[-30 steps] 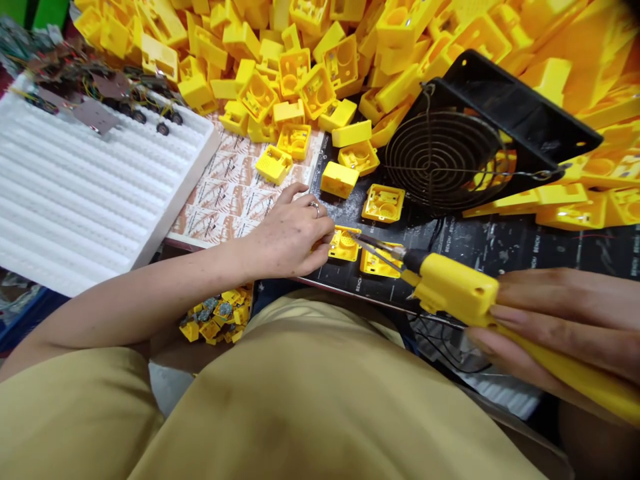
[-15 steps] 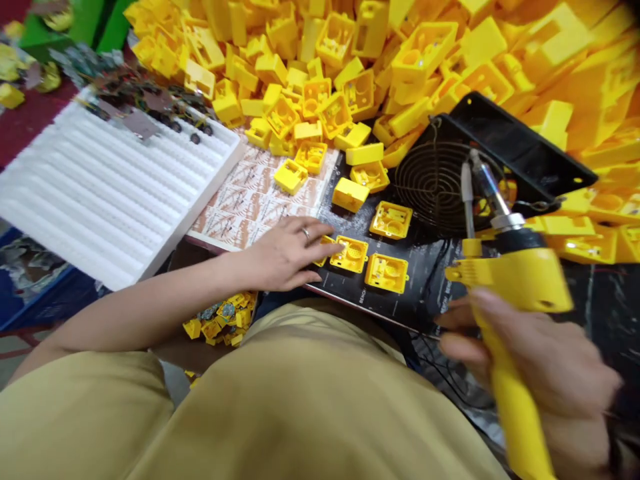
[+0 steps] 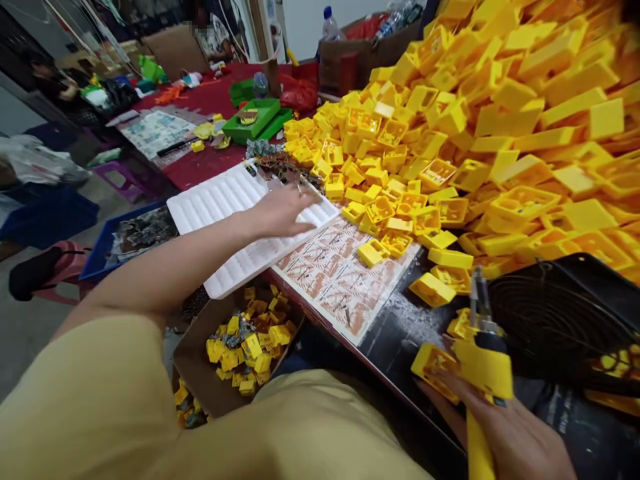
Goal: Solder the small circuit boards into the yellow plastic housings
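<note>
My left hand (image 3: 283,210) is over the white ridged foam tray (image 3: 225,193), beside a heap of small brown parts with dark wires (image 3: 280,170) at its far end. Its thumb and fingers are apart, slightly blurred, with nothing visible in them. In my right hand (image 3: 515,427) is a yellow soldering gun (image 3: 483,370), its metal tip pointing up and away. Fingers of that hand also reach a small open yellow plastic case (image 3: 433,370) at the bench edge; whether they grip it I cannot tell. Another yellow case (image 3: 463,323) sits behind it, partly hidden.
A large pile of yellow cases (image 3: 500,153) covers the back right. A black fan (image 3: 550,327) stands at the right. Below the bench edge, a cardboard box (image 3: 200,347) holds yellow pieces. Green trays (image 3: 255,120) rest on the red table; people sit far back.
My left hand has left the yellow cases on the black bench and moved left over the foam tray. My right hand has brought the soldering gun beside those cases. The view has swung left and up.
</note>
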`<state>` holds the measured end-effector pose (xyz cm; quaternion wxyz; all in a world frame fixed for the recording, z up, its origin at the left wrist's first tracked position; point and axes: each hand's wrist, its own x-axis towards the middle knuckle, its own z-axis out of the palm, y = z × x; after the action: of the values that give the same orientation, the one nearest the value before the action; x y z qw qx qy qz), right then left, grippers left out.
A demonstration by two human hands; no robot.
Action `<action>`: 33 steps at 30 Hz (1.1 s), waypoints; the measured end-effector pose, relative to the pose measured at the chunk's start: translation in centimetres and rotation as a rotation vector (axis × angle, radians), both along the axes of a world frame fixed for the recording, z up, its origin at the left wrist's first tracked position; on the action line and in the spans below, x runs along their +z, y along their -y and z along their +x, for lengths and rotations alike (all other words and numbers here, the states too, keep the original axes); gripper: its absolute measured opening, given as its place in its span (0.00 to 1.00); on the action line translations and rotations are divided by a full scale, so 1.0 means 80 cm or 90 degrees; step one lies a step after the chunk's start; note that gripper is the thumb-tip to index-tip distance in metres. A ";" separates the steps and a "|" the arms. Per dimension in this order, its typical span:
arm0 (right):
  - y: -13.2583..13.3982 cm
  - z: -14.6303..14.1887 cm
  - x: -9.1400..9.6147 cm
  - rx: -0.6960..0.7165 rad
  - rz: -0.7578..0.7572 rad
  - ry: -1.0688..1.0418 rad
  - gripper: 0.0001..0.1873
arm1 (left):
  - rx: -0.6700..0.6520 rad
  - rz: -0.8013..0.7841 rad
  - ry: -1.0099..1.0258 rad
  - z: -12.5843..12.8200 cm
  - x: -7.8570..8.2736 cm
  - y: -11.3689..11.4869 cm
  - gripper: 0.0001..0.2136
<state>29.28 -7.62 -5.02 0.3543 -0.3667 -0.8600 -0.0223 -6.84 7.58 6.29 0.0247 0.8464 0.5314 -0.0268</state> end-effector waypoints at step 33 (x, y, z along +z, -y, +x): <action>0.005 -0.007 -0.010 -0.080 -0.104 0.009 0.22 | -0.166 -0.438 0.299 0.175 -0.092 0.044 0.06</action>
<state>28.74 -8.00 -5.86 0.3150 -0.4473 -0.8368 0.0229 7.14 4.04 -1.10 0.4216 0.8321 0.3602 -0.0122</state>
